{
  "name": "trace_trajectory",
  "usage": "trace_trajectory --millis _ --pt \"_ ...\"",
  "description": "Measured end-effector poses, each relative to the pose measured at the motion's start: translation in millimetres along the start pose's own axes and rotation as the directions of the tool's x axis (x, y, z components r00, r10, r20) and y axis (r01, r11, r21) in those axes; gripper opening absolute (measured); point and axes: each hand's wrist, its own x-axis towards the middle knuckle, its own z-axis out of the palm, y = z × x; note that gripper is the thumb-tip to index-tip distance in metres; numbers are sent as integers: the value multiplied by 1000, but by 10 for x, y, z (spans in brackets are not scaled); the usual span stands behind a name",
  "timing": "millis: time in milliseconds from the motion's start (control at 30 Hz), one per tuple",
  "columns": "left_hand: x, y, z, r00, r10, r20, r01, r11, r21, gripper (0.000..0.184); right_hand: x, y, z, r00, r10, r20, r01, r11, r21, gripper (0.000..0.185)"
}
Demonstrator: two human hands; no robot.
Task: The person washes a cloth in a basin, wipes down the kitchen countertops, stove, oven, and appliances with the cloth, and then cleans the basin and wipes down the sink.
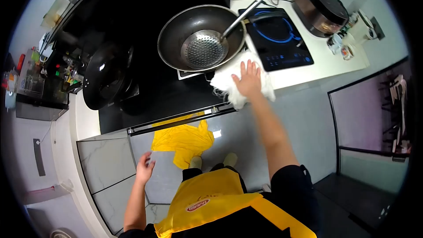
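Note:
My right hand [249, 79] lies flat with fingers spread on a crumpled white cloth [230, 80] at the counter's front edge, between the wok and the induction cooktop. The wok [169, 39] stands on the stove, and a perforated metal skimmer [204, 49] rests in it, handle up to the right. My left hand [145, 166] hangs over the floor area at lower left, fingers apart, holding nothing. A yellow cloth [183, 140] is below the stove's front edge.
A black induction cooktop [280, 37] sits right of the wok. Behind it are a rice cooker [320, 8], a cable and small cups [335, 43]. A second dark wok [105, 77] stands on the stove's left. A metal rail [176, 120] runs along the stove front.

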Motion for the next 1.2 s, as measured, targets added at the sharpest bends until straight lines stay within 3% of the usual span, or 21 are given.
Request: trace_trajectory --millis 67,267,300,400,433,533,600,667,733,767,800,833,867,900,967,1000,1067,1133,1200 --pt "-218 -738 -102 992 -125 -31 115 970 -212 41 305 63 -47 999 -30 18 31 997 -67 76" --pt "-349 -1127 -285 956 -293 3 288 937 -198 37 472 -235 80 982 183 -41 -186 979 -88 73" --pt "-278 -1241 -293 973 -232 -5 226 952 -208 36 322 -385 110 982 174 -67 -180 980 -84 74" --pt "-67 -1460 -423 977 -202 68 213 945 -250 36 -195 -1010 224 977 168 -131 -176 983 -46 78" --pt "-4 -1456 -520 961 -257 106 274 940 -202 36 -335 -1288 262 978 177 -115 -185 980 -70 78" --pt "70 -1816 -755 974 -204 97 223 940 -260 36 -604 -2215 391 979 195 -52 -201 971 -128 81" --pt "22 -2056 -968 967 -226 116 251 922 -295 35 -703 -2934 487 990 136 31 -127 973 -192 81" --pt "-35 -2269 -1166 960 -243 141 277 903 -329 33 -674 -3612 388 983 -23 181 49 989 -138 80" --pt "-34 -2374 -1431 966 -255 37 251 898 -363 33 -528 -3832 350 957 -230 175 241 970 -45 79" --pt "-10 -2403 -1628 959 -280 50 279 892 -356 31 -374 -3752 279 918 -327 223 349 934 -69 80" --pt "34 -2408 -1794 960 -271 67 277 895 -350 31 -217 -3520 376 889 -420 180 421 907 37 79" --pt "68 -2427 -1948 972 -231 -47 199 912 -359 30 -58 -3301 380 907 -392 156 390 920 48 77" --pt "132 -2461 -2102 970 -183 -159 116 927 -358 29 57 -3177 373 925 -359 127 354 933 59 76" --pt "201 -2532 -2233 977 -162 -139 104 930 -352 29 116 -3167 358 967 -239 83 239 971 14 76" --pt "266 -2712 -2451 941 -162 -298 47 932 -359 26 195 -3280 356 1000 -19 15 19 1000 -10 78" --pt "363 -2772 -2529 946 -154 -284 45 933 -357 26 264 -3447 468 1000 -3 15 3 1000 -16 78" --pt "624 -2796 -2575 893 -95 -440 -50 951 -305 26 431 -3760 749 932 347 -105 -356 931 -80 81" --pt "963 -2456 -2538 872 -77 -483 -70 958 -279 28 300 -3975 663 971 238 -22 -239 965 -107 83" --pt "1381 -2153 -2459 820 0 -572 -86 989 -123 34 -13 -3863 593 999 -39 24 40 998 -40 84"
